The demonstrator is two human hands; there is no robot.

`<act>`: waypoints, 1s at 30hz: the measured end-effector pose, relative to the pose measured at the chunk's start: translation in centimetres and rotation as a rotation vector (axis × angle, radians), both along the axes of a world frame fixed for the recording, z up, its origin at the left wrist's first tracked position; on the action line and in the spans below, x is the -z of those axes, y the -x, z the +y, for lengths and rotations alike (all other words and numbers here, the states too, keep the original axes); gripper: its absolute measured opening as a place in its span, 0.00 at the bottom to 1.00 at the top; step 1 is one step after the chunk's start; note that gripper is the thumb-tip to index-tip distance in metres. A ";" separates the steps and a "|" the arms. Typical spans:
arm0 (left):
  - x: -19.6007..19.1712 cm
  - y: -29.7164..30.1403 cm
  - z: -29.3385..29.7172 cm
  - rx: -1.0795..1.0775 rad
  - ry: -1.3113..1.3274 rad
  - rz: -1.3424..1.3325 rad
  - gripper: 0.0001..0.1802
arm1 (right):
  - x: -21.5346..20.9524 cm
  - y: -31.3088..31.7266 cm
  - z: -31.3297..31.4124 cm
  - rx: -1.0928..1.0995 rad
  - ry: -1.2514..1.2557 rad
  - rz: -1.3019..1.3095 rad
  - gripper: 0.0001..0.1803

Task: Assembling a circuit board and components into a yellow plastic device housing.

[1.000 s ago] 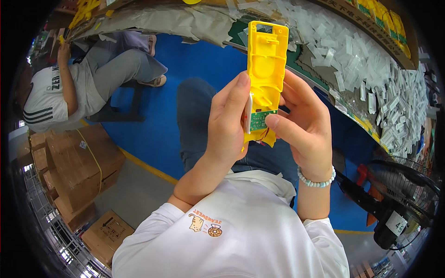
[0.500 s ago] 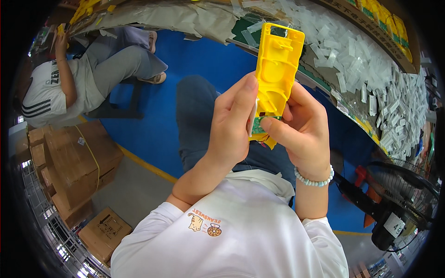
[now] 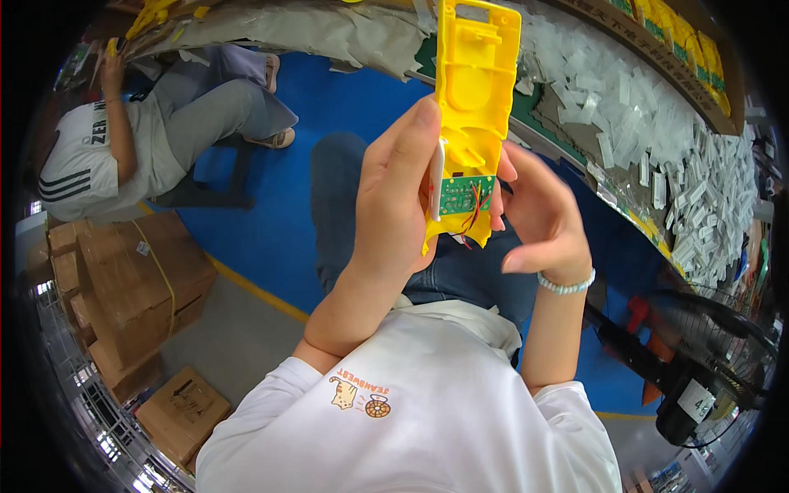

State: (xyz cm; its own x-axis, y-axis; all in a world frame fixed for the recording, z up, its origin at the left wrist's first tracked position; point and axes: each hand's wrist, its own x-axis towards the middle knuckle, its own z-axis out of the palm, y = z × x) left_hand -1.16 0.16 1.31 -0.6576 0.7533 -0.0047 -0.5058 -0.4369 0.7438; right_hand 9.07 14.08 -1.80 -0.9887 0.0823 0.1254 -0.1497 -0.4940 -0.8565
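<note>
My left hand (image 3: 397,181) grips a long yellow plastic housing half (image 3: 474,94) by its left side, its hollow inner face toward me. In its lower part sits a green circuit board (image 3: 460,195), with thin red and dark wires (image 3: 475,212) running down from it. A white piece (image 3: 436,182) stands along the board's left edge, partly covered by my left hand. My right hand (image 3: 544,218) is at the housing's right side, thumb spread away from the board. Some of its fingertips are at or behind the housing's edge; whether they touch it I cannot tell.
Many clear plastic pieces (image 3: 625,107) lie heaped on the bench at right. A carton (image 3: 657,57) of yellow parts stands behind them. A black fan (image 3: 690,353) is at lower right. Cardboard boxes (image 3: 140,287) are stacked at left, near a seated co-worker (image 3: 107,156).
My right thumb has come off the circuit board and swung down and right, uncovering the board and its wires. The housing has moved slightly up and left in my left hand.
</note>
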 end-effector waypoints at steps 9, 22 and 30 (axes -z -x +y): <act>-0.4 1.8 1.4 -0.277 0.084 0.168 0.26 | 0.9 -0.7 -2.2 0.424 -1.060 0.039 0.12; 1.7 -1.8 0.5 -0.066 0.254 0.037 0.23 | -5.5 1.4 0.5 0.877 -1.395 0.268 0.13; 2.1 -2.4 -0.9 -0.018 0.393 0.309 0.23 | -5.9 2.3 1.1 0.828 -1.610 0.527 0.17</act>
